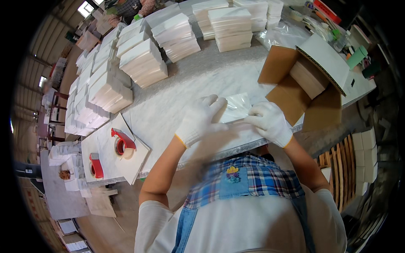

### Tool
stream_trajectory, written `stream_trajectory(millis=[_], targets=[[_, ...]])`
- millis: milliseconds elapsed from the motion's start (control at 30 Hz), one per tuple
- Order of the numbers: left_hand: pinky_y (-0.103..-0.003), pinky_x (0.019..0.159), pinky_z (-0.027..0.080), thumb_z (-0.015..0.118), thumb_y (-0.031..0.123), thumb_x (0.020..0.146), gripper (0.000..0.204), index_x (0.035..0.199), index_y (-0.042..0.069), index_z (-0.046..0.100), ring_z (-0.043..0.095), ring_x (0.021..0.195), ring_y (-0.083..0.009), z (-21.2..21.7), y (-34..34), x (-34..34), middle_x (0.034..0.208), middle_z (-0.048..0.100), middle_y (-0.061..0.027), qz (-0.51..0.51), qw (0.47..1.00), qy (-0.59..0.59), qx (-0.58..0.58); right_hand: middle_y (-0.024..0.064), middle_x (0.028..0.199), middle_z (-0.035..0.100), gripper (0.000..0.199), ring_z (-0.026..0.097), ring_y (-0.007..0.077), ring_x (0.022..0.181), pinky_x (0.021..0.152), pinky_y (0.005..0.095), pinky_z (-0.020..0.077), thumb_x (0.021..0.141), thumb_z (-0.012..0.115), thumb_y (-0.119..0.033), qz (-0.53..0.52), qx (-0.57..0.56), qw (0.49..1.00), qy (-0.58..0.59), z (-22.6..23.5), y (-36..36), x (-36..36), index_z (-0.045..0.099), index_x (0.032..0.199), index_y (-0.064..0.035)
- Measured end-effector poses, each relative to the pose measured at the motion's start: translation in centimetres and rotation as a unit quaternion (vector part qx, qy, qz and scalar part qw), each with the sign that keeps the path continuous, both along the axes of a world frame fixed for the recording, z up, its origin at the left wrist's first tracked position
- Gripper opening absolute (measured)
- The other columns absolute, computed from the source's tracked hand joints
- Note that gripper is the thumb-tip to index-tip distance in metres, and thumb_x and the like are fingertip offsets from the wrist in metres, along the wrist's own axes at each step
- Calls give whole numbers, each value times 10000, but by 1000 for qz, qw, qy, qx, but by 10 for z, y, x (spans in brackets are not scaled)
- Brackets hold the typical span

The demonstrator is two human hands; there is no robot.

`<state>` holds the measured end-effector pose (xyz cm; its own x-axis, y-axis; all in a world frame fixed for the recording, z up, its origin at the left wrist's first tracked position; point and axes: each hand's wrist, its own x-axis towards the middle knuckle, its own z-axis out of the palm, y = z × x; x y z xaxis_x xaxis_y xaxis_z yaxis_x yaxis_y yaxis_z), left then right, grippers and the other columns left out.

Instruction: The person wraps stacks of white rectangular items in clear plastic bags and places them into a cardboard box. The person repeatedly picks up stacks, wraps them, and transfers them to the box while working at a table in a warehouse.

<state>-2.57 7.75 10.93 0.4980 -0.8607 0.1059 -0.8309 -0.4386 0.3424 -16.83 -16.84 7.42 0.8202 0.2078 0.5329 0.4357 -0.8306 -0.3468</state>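
Pinches plastic-wrapped packet with right hand near marbled tabletop's near edge; spreads left hand, thumb wide, at packet's left side. Far left: wrapped stacks, bright window. Right: open carton, slatted pallet.
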Motion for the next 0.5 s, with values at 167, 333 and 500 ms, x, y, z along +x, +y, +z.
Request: stream_trajectory(millis=[167,333,500], targets=[[-500,1054,480,911,340,706,871,1462,110,547,574,1228,-439,-1,-1,1,1385,589,-209,-29,999,0,28,22,1016,680,195,666,262,987,830,392,536,758,691,-142,2,-54,998,-39,-5,-3,1,734,948,-155],[-492,991,512,879,390,747,826,1446,92,556,601,1157,-441,0,-2,10,1343,602,-213,-57,997,-14,57,33,1098,688,156,672,247,1010,811,388,549,792,662,-193,10,-103,994,-42,8,-1,2,715,925,-131],[-495,950,527,843,448,781,811,1448,86,559,629,1096,-444,12,-4,20,1290,631,-226,-91,992,-11,87,102,1074,692,172,680,298,979,728,384,532,770,684,-159,30,-89,990,-110,11,-2,8,719,926,-95]])
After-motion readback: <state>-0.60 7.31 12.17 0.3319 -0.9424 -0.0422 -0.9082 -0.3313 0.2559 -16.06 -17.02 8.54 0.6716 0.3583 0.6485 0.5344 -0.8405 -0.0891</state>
